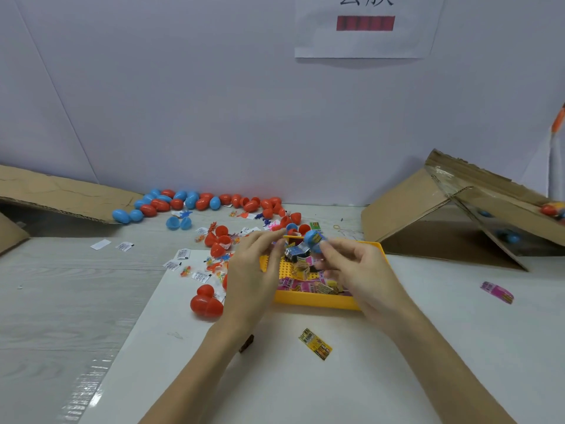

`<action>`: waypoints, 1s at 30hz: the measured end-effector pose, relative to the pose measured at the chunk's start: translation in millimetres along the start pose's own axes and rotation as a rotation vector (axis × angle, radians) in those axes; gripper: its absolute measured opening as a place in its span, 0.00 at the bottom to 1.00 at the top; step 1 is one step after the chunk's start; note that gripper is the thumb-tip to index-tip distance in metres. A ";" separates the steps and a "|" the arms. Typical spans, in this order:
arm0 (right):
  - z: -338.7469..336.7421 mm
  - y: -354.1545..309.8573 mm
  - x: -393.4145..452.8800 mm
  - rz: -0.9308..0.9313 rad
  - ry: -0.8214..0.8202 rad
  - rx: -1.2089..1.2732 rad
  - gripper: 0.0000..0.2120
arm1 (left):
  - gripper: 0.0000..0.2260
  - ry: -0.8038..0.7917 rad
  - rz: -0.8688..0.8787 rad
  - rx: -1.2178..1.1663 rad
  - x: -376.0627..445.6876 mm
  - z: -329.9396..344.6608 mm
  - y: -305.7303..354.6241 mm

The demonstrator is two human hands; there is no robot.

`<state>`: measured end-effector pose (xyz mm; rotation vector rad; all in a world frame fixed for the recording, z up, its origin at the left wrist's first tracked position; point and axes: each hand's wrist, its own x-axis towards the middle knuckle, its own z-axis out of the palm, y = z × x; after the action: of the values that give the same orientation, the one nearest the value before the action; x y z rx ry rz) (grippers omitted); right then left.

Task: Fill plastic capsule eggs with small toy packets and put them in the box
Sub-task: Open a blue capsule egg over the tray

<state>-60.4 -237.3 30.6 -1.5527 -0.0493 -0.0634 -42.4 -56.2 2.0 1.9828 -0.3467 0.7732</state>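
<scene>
Over the yellow plastic tray [318, 301], the right hand [360, 270] grips a blue plastic capsule egg [315, 238]; whether the left hand [253, 270] grasps anything cannot be told.

Open blue capsule egg [315, 240] with yellow packet inside, above yellow tray [318, 301] of toy packets [305, 283]

The table [61, 301] carries a white sheet [275, 387] and a yellow tray [318, 301]. Red and blue eggs [189, 203] line its far edge. Two cardboard boxes [428, 209] lie tipped at its sides.

Bare white sheet [397, 377] near; yellow tray [315, 301], loose eggs [208, 203], box [443, 209] beyond.
</scene>
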 end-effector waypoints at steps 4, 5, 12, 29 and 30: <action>-62.1 -45.3 33.6 0.083 0.119 0.675 0.15 | 0.13 -0.092 0.043 0.186 -2.0 -0.5 -3.6; -79.1 -58.2 41.7 0.033 0.208 0.808 0.17 | 0.12 -0.127 0.066 0.212 -1.9 -0.6 -5.2; -83.1 -34.9 46.7 0.144 0.191 0.584 0.10 | 0.17 -0.407 0.068 0.333 -7.2 4.3 -16.7; -30.3 32.1 42.5 0.248 -0.090 0.389 0.12 | 0.11 -0.219 -0.083 0.214 53.6 10.4 -28.8; -29.8 32.4 42.7 0.246 -0.089 0.386 0.12 | 0.12 -0.174 -0.118 0.218 72.0 9.2 -38.4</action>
<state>-15.8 -266.9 0.9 -1.1655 0.0567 0.1998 36.1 -39.4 19.3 2.2611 -0.2532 0.5849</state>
